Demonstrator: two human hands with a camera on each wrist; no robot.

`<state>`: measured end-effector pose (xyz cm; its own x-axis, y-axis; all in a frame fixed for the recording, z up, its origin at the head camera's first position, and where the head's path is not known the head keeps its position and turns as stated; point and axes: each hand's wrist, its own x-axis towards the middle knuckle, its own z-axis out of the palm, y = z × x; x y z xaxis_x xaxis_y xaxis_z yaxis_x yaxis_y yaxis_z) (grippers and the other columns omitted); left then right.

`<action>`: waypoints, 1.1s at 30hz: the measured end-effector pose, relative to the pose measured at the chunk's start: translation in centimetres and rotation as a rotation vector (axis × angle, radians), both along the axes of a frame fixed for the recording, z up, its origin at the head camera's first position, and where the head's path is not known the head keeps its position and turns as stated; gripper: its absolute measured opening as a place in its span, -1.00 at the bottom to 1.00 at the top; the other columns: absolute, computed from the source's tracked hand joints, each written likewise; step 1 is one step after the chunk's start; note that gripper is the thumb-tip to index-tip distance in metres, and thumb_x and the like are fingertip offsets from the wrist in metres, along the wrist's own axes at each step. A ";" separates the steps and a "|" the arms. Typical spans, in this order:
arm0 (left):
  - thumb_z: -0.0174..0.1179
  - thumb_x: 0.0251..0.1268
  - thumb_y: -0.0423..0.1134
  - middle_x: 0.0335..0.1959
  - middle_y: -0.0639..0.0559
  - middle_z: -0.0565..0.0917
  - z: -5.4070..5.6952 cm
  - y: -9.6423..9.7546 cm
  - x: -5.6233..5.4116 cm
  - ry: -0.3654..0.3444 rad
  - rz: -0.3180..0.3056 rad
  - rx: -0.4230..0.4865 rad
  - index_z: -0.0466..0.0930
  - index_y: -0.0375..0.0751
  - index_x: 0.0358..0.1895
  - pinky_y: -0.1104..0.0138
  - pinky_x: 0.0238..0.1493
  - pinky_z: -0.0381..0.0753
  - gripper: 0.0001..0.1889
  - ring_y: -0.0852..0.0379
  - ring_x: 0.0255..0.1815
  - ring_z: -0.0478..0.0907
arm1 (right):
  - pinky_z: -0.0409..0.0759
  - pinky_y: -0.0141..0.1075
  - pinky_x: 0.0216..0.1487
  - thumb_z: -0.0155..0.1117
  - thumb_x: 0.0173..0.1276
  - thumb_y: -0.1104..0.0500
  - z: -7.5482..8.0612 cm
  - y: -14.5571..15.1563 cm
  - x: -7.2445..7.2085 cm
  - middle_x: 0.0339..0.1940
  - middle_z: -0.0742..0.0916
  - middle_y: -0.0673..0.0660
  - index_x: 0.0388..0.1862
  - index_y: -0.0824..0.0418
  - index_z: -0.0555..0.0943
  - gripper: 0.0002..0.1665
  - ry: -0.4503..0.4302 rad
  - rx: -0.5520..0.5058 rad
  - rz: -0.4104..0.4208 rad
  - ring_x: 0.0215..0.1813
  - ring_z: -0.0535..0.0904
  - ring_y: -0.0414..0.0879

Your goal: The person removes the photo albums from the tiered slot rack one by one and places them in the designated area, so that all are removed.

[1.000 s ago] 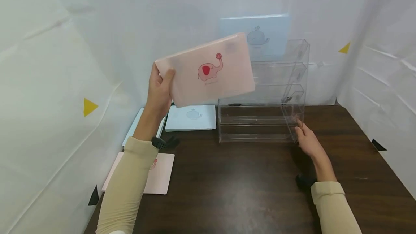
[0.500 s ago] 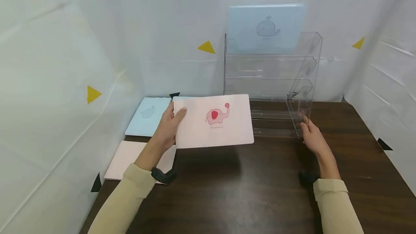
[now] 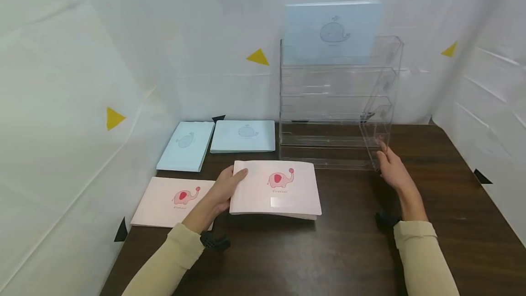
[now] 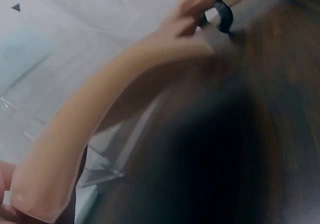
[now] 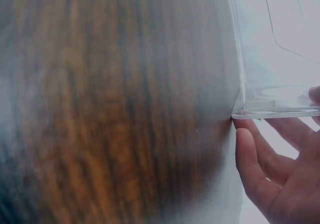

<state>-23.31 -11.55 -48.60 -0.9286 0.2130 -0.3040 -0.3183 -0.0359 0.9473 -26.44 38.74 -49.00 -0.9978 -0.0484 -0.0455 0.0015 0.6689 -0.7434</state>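
Observation:
My left hand (image 3: 226, 185) holds a pink booklet (image 3: 250, 195) by its left edge, thumb on top. Its cover bears a red elephant and the word "Elephant", and the lower edge parts slightly. It hovers low over the table. My right hand (image 3: 392, 168) grips the lower right side of a clear plastic rack (image 3: 337, 140). In the right wrist view the fingers (image 5: 272, 159) meet the rack's edge, one fingertip lying over it. A blue whale booklet (image 3: 304, 35) stands in the rack's top tier. The left wrist view is too blurred to show the grip.
Another pink elephant booklet (image 3: 158, 200) lies at the left. Behind it are a tilted blue whale booklet (image 3: 191, 154) and a second blue one (image 3: 230, 138) beside the rack. White sheeting (image 3: 213, 26) surrounds the dark wooden table (image 3: 328, 250).
My left hand has lowered the pink booklet from before the rack to just above the table, tilting it flatter. My right hand has stayed at the rack. The head view has shifted.

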 end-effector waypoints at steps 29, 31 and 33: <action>-0.01 0.68 -0.27 0.72 -0.53 -0.01 -1.8 -1.3 -0.7 0.056 -0.076 -0.481 -0.25 -0.50 0.70 -0.21 0.72 0.06 -0.20 -0.36 0.71 0.09 | 0.64 -0.11 -0.07 -0.48 0.85 -0.07 0.1 -0.1 0.2 0.62 0.35 0.59 0.81 0.25 -0.23 -0.24 -0.012 0.007 0.000 -0.36 0.44 -0.02; 0.00 0.67 -0.26 0.73 -0.51 -0.02 -1.9 -1.4 -0.5 0.055 -0.079 -0.494 -0.27 -0.48 0.71 -0.20 0.74 0.03 -0.19 -0.35 0.73 0.07 | 0.61 -0.14 -0.09 -0.48 0.85 -0.06 0.1 -0.1 0.1 0.62 0.35 0.59 0.81 0.26 -0.23 -0.24 -0.011 0.003 -0.002 -0.39 0.43 -0.04; 0.02 0.66 -0.23 0.74 -0.49 -0.03 -1.9 -1.4 -0.4 0.048 -0.074 -0.513 -0.29 -0.43 0.72 -0.19 0.74 0.01 -0.16 -0.34 0.75 0.04 | 0.59 -0.19 -0.11 -0.47 0.85 -0.06 0.1 -0.1 0.0 0.61 0.36 0.59 0.81 0.27 -0.23 -0.24 -0.005 0.004 -0.005 -0.40 0.43 -0.06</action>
